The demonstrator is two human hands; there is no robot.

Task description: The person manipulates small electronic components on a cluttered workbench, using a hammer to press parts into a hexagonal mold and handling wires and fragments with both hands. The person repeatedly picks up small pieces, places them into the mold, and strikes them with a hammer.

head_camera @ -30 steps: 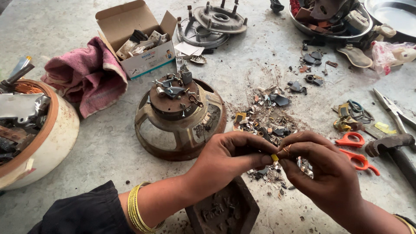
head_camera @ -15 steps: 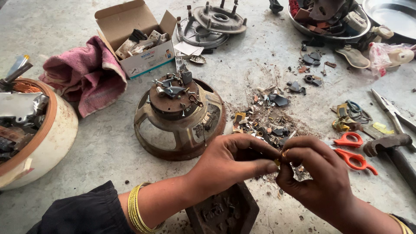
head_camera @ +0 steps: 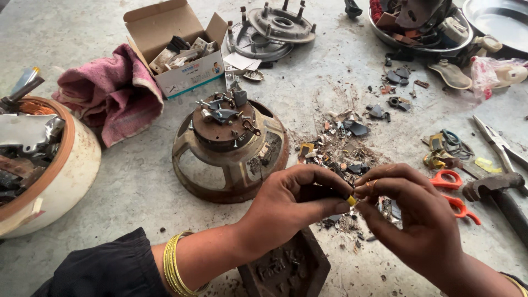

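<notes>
Surface: lying grey and gritty, a concrete floor [head_camera: 137,181] scattered with dust and small scraps; no walls showing.
Debris: spreading in a loose pile of chips and wire bits [head_camera: 344,151] at the centre, just far of the hands.
Package: sitting at far left of centre, an open cardboard box [head_camera: 173,47], brown flaps raised, white front with a blue patch, holding small metal parts.
Cloth: slumping against the box's left side, a pink rag [head_camera: 107,93].
Bowl: standing at the left edge, a cream pot with a brown rim [head_camera: 52,176], filled with metal pieces.
Frame: resting at centre, a rusty round speaker-like frame [head_camera: 231,146] with screws and clips on top.
Far items: lying beyond the box, round grey metal plates [head_camera: 278,27]; at far right, a tray of mixed parts [head_camera: 421,22].
Tools: lying at right, orange-handled scissors [head_camera: 454,190], a hammer [head_camera: 498,190] and pliers [head_camera: 498,143].
Block: sitting near, under the wrists, a dark cast block [head_camera: 286,269].
Left hand [head_camera: 294,201]: curling nearly closed, thumb and fingertips pinching a small yellow-tipped piece [head_camera: 351,200]; gold bangles [head_camera: 176,264] circling the wrist.
Right hand [head_camera: 415,214]: curling closed too, fingertips meeting the left hand's, gripping the same small piece from the right.
Piece: hanging between both sets of fingertips, above the debris, near of the frame's right side.
</notes>
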